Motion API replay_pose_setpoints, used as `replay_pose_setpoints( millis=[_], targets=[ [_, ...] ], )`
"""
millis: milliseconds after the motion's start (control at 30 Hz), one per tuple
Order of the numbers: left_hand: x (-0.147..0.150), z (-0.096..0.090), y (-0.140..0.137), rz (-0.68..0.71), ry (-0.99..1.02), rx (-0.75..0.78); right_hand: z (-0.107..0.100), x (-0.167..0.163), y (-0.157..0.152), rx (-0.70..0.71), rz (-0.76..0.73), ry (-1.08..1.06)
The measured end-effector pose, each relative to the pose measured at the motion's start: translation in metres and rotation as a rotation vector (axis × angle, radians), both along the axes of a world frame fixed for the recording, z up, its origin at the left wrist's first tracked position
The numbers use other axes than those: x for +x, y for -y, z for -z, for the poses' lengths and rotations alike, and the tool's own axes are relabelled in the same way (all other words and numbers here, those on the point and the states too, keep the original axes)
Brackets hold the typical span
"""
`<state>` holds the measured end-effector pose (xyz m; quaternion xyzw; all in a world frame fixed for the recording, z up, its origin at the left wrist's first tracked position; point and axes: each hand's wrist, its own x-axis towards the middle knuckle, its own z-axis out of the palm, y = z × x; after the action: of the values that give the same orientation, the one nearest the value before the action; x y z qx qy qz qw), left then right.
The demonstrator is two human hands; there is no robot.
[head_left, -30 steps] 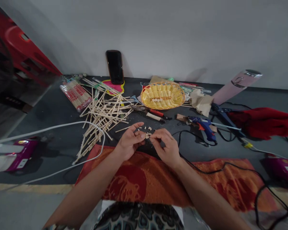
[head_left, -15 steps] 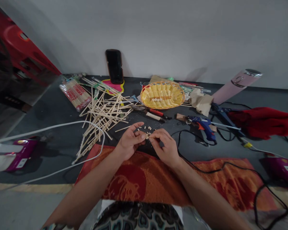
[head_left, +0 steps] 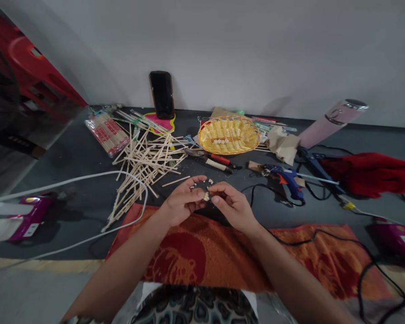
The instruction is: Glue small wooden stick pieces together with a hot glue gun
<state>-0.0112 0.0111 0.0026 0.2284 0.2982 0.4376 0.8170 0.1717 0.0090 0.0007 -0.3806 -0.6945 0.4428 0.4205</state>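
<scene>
My left hand (head_left: 184, 200) pinches a small cluster of short pale wooden stick pieces (head_left: 206, 196) between thumb and fingers. From the other side, my right hand (head_left: 232, 204) is closed with its curled fingertips against the cluster; its thumb lies just below. Several loose cut pieces (head_left: 210, 181) lie on the dark table beyond my fingertips. A single thin stick (head_left: 176, 181) rests to the left of them. Farther back are pliers (head_left: 197, 153) and a cutter-like tool with red and white handles (head_left: 219, 163).
A heap of wooden sticks (head_left: 145, 162) spreads at left. Behind stands a yellow woven basket (head_left: 243, 135) with small pieces inside. A blue glue gun (head_left: 288, 180) with a black cord, a pink flask (head_left: 334, 121) and a red cloth (head_left: 371, 173) are right. An orange towel (head_left: 222, 256) lies in front.
My right thumb has moved away from the cluster's edge and its fingers have curled more. My left hand stays almost in place, still pinching the cluster.
</scene>
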Motion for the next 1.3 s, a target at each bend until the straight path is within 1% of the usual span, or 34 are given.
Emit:
replay_pose_setpoints(
  millis=[67, 133, 267, 567, 800, 967, 1067, 1300],
  targets=[
    [-0.0013, -0.0002, 0.0, 0.044, 0.002, 0.004, 0.0, -0.0001, -0.0005, -0.046, -0.082, -0.039],
    [-0.0023, -0.0006, 0.0, 0.074, -0.004, -0.003, 0.0007, 0.0002, -0.0008, -0.067, -0.116, -0.066],
    [-0.0036, -0.001, 0.0001, 0.097, -0.013, -0.01, 0.003, 0.0013, -0.0007, -0.082, -0.125, -0.098],
    [-0.004, -0.0002, -0.0004, 0.131, -0.044, -0.011, 0.002, 0.0005, -0.0007, -0.043, -0.164, -0.103],
    [-0.0041, 0.0005, -0.0009, 0.138, -0.057, -0.018, -0.0004, 0.001, -0.0011, -0.032, -0.183, -0.076],
    [-0.0043, 0.0007, -0.0009, 0.132, -0.057, -0.007, 0.0, 0.0033, -0.0011, -0.048, -0.211, -0.095],
    [-0.0039, 0.0004, -0.0009, 0.126, -0.065, -0.006, -0.0002, 0.0043, -0.0016, -0.054, -0.205, -0.091],
    [-0.0008, -0.001, -0.0008, 0.089, -0.109, -0.019, -0.0024, 0.0047, -0.0024, -0.015, -0.145, -0.01]
  ],
)
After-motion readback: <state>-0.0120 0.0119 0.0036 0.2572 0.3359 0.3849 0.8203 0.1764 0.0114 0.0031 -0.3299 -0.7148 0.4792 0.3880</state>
